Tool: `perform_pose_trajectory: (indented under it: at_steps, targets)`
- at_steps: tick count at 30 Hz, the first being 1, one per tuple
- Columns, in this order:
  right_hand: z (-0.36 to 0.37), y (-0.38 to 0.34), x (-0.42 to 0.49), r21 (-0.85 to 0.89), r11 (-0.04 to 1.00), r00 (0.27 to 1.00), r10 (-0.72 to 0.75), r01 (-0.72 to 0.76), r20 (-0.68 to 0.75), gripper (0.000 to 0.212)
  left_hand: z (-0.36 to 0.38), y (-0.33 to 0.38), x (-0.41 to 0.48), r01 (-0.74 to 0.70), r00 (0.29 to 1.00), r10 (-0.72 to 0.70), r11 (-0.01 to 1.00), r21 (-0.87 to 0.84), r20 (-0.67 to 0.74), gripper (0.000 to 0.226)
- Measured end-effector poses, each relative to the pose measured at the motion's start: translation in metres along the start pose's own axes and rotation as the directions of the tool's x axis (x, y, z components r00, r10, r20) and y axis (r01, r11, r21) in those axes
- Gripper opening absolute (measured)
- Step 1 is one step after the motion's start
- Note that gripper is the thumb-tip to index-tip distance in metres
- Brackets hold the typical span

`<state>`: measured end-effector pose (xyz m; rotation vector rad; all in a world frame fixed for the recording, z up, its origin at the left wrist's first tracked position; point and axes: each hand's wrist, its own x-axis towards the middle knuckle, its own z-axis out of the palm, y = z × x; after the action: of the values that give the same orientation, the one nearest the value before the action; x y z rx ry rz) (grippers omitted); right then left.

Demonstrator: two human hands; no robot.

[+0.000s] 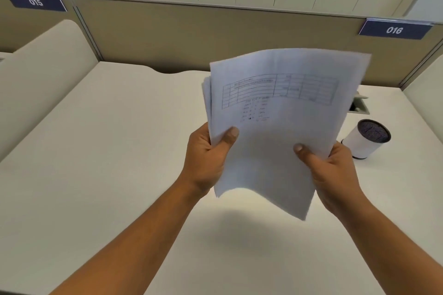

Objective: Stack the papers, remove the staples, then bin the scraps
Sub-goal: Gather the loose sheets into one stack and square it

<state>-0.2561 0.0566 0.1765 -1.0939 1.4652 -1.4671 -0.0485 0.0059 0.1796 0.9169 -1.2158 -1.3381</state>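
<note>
A bundle of white papers (275, 108) is held up in the air above the desk, its top sheet showing a printed table and some handwriting. My left hand (206, 158) grips the bundle's left edge, thumb on the front. My right hand (333, 175) grips the lower right edge, thumb also on the front. The sheets fan apart slightly at the left edge and sag at the bottom. No staple can be made out on the papers.
A white cylindrical bin with a dark mesh top (366, 139) stands on the white desk (107, 151) at the right. Behind it is a grey cable opening (358, 105). Beige partitions (191, 38) with labels 015 and 016 enclose the desk.
</note>
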Motion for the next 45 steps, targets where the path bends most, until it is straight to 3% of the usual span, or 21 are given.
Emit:
perform_pose_trajectory:
  at_steps: [6, 11, 14, 19, 24, 28, 33, 39, 45]
  targets:
    - [0.003, -0.002, -0.006, 0.004, 0.989, 0.987, -0.151, 0.151, 0.056, 0.031, -0.001, -0.004, -0.004, -0.122, 0.991, 0.116, 0.987, 0.100, 0.070, 0.030]
    - [0.002, 0.002, -0.008, 0.034, 0.982, 0.978, -0.190, 0.188, 0.086, 0.032, 0.001, 0.001, -0.005, -0.100, 0.992, 0.095, 0.992, 0.072, 0.081, 0.016]
    - [0.002, 0.000, -0.006, 0.037, 0.981, 0.977, -0.193, 0.190, 0.090, 0.030, 0.001, 0.003, -0.004, -0.105, 0.988, 0.097, 0.993, 0.060, 0.121, 0.036]
    - [0.000, -0.003, -0.002, 0.094, 0.978, 0.976, -0.194, 0.185, 0.102, 0.019, 0.002, 0.005, -0.001, 0.013, 0.998, -0.015, 1.000, 0.027, 0.062, 0.054]
    - [0.000, 0.003, 0.000, 0.095, 0.985, 0.985, -0.150, 0.141, 0.090, 0.032, -0.007, 0.001, 0.005, -0.037, 0.989, 0.031, 0.999, 0.039, 0.141, 0.047]
    - [0.000, 0.015, -0.001, 0.073, 0.991, 0.988, -0.122, 0.116, 0.092, 0.034, -0.012, -0.008, 0.006, -0.064, 0.990, 0.045, 0.989, 0.133, 0.137, 0.014]
    - [-0.002, 0.003, -0.001, -0.003, 0.984, 0.982, -0.180, 0.180, 0.051, 0.035, -0.015, -0.010, 0.014, -0.141, 0.977, 0.119, 0.983, 0.119, 0.176, 0.018]
    - [-0.017, -0.011, 0.004, -0.262, 0.919, 0.955, -0.274, 0.295, 0.112, 0.050, -0.003, -0.008, 0.024, -0.172, 0.972, 0.148, 0.977, 0.124, 0.181, 0.020]
    - [-0.025, 0.020, 0.017, -0.112, 0.974, 0.977, -0.187, 0.198, 0.097, 0.048, 0.009, -0.034, 0.021, -0.064, 0.992, 0.042, 0.981, 0.185, 0.119, 0.018]
